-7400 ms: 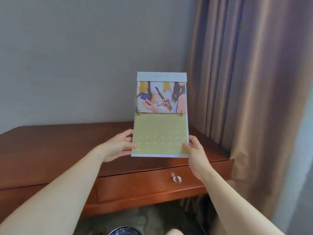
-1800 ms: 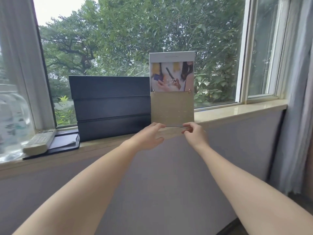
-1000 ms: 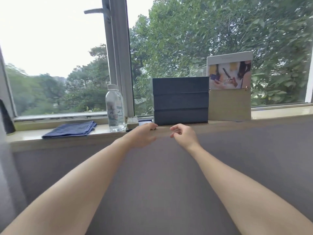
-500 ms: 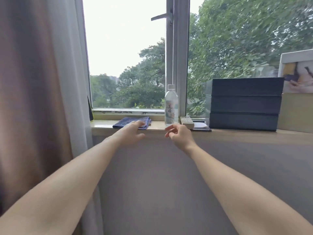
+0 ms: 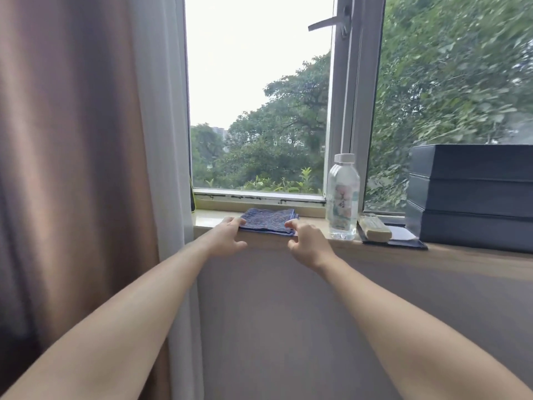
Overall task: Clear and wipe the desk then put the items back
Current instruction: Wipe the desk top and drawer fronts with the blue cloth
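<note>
Change: calendar no longer in hand; view swung left to cloth (image 5: 268,221) on sill (image 5: 450,249).
Left hand (image 5: 227,237): open, empty, touching cloth's edge.
Right hand (image 5: 308,241): open, empty, beside it.
Meaning: clearing looks done; wiping next.

The calendar, held over the desk earlier, is out of both hands and out of view; the left hand (image 5: 227,236) and right hand (image 5: 307,241) now reach the folded blue cloth (image 5: 269,220) on the windowsill (image 5: 461,255)

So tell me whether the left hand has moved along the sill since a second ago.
Yes. The left hand moved left, from the dark boxes to the blue cloth.
</note>
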Available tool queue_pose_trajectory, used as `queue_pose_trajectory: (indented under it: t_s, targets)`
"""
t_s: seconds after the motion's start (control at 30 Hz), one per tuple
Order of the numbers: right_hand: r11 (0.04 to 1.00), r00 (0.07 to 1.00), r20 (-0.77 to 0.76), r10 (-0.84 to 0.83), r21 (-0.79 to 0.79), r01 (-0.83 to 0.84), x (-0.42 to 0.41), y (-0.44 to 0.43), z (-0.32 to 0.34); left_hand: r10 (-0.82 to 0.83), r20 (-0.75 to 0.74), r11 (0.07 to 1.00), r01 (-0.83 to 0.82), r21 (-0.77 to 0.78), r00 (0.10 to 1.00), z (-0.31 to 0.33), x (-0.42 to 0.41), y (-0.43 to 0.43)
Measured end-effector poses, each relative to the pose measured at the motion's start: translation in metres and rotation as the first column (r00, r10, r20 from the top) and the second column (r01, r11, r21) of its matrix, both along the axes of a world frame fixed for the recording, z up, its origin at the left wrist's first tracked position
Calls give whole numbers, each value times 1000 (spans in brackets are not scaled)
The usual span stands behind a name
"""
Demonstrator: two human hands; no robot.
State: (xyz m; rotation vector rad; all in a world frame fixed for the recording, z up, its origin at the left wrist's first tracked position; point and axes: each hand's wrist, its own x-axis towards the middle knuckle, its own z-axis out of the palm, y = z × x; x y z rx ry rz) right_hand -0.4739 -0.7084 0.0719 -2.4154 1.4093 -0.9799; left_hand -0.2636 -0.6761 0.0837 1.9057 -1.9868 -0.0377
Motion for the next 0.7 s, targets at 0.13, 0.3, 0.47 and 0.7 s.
queue_pose_trajectory:
  t_s: [0.13,0.3,0.47,0.7]
  targets:
    - [999,993,-110,-34,-35,31,8,-13,0,-42,22,999,42,8,999,0,4,-18]
    - [986,967,-234,-105,-148,71,19,-23,-6,-19,74,999,22,-41,997,-9,9,-31]
    - [957,980,-132,-147,-270,107,26,-20,-4,17,-25,971,-22,-239,1000,-10,9,-28]
    - [948,987,-103,-121,-307,84,26,-1,2,96,31,945,-82,-317,995,1,14,0]
